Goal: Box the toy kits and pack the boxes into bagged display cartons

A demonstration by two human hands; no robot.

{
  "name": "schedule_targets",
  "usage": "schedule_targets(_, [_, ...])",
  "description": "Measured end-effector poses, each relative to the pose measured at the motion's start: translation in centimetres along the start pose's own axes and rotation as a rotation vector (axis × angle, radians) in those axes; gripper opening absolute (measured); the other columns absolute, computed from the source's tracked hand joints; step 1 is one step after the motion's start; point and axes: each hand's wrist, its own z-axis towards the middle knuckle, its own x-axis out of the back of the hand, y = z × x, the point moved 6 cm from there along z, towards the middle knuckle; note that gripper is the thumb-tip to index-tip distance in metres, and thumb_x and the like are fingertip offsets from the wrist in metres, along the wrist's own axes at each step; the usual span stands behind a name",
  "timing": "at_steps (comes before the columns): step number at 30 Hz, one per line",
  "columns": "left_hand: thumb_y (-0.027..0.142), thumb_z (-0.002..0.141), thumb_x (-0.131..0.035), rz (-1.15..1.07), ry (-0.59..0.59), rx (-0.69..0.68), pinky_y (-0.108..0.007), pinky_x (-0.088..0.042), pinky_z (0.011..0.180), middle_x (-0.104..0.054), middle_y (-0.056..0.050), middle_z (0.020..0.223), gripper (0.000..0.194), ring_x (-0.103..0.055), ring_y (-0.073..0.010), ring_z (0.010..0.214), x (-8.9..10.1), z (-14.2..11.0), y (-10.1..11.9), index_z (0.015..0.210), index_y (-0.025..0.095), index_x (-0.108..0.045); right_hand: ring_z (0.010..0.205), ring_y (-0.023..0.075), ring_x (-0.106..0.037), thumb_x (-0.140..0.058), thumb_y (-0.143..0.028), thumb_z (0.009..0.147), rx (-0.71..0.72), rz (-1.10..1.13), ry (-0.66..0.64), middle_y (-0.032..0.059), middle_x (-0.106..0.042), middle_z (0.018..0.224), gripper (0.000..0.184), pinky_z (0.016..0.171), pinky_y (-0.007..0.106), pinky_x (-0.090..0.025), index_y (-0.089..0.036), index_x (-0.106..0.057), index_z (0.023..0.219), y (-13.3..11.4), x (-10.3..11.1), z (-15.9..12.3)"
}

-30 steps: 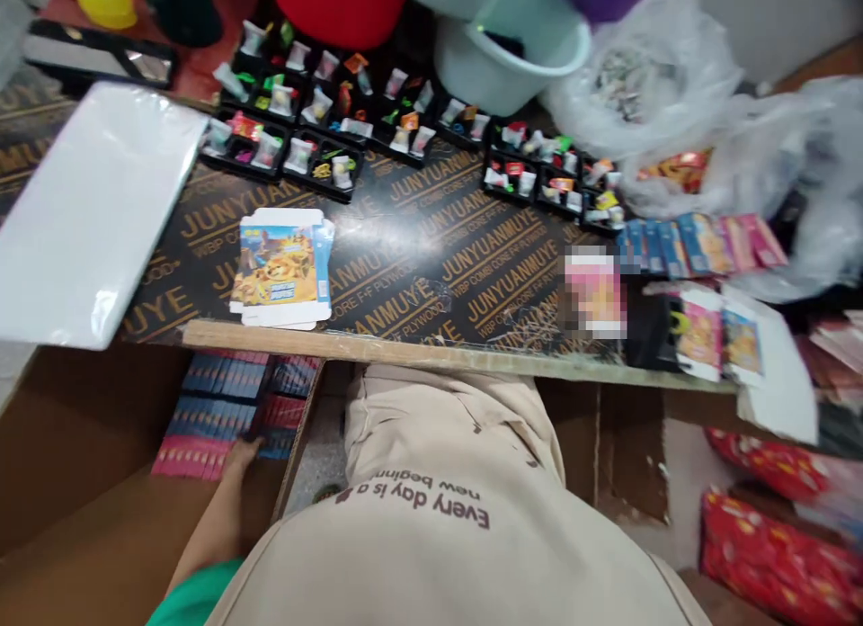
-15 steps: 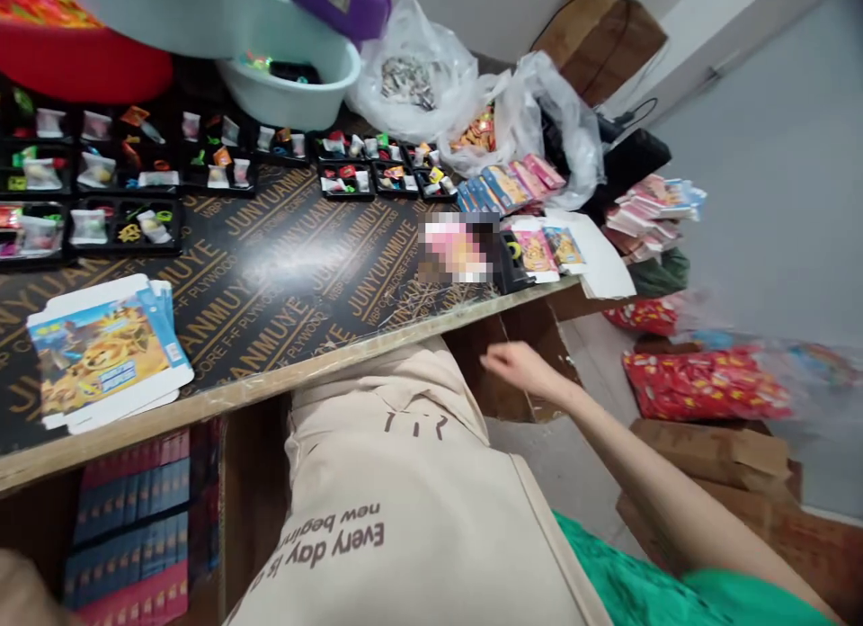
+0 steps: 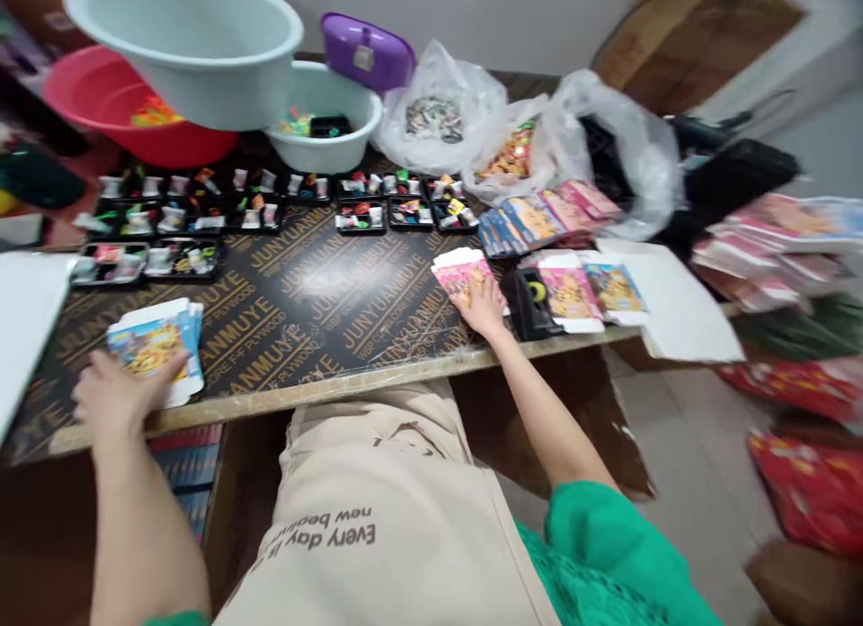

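The person's L hand (image 3: pixel 121 392) was spread at the blue cartons (image 3: pixel 152 340), thumb over the stack, by the near edge of the counter (image 3: pixel 330 334) toward its left end. The R hand (image 3: pixel 482 307) lay on the pink cartons (image 3: pixel 459 271), nr the same edge but farther right, fingers slightly apart (couldn't tell if it pinched any). Black trays (image 3: pixel 362 231) w/ small wrapped pcs stood toward the far edge.

Glossy plywood tabletop (image 3: pixel 316 293), rough wooden edge (image 3: pixel 324 388); matt cloth apron (image 3: pixel 370 491); smooth plastic tub (image 3: pixel 222 91); crinkled clear plastic bag (image 3: pixel 475 77); blue card cartons (image 3: pixel 152 338), seemingly glossy though blurred
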Motion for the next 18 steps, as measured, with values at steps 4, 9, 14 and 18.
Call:
schedule_targets(4, [0.075,0.062,-0.077,0.178,-0.123,-0.023,-0.065,-0.042,0.106,-0.043,-0.032,0.147,0.122,-0.041,-0.0542,0.139,-0.1,-1.0,1.8,0.151,0.007,-0.027,0.154,0.0480,-0.020,-0.033,-0.060,0.099,0.004,-0.014,0.035,0.0314,-0.022,0.165,0.076,0.112,0.071,-0.026,-0.015,-0.031,0.160,0.3,-0.8,0.1])
schedule_targets(9, [0.062,0.055,-0.089,0.211,-0.144,0.043,-0.064,-0.038,0.111,-0.039,-0.035,0.148,0.130,-0.038,-0.0531,0.142,0.1,-0.3,4.5,0.157,0.014,-0.023,0.152,0.0499,-0.023,-0.031,-0.067,0.096,0.056,0.031,0.098,0.0297,-0.025,0.163,0.081,0.111,0.072,-0.026,-0.017,-0.033,0.159,0.4,-1.2,0.9])
schedule_targets(14, [0.051,0.048,-0.094,0.079,-0.233,-0.029,-0.055,-0.039,0.116,-0.036,-0.029,0.154,0.140,-0.043,-0.0471,0.142,-0.7,-0.7,4.8,0.160,0.018,-0.017,0.151,0.0483,-0.025,-0.041,-0.062,0.095,0.082,0.087,0.166,0.0268,-0.030,0.162,0.074,0.111,0.071,-0.027,-0.018,-0.042,0.154,0.3,-0.7,0.0])
schedule_targets(18, [0.036,0.054,-0.088,-0.307,-0.236,-0.159,-0.049,-0.041,0.118,-0.049,-0.018,0.151,0.114,-0.051,-0.0371,0.139,-2.6,-0.8,7.2,0.152,0.018,-0.032,0.148,0.0423,-0.031,-0.046,-0.053,0.096,0.080,0.201,0.213,0.0211,-0.037,0.161,0.058,0.113,0.065,-0.031,-0.020,-0.056,0.143,0.7,-0.2,0.0])
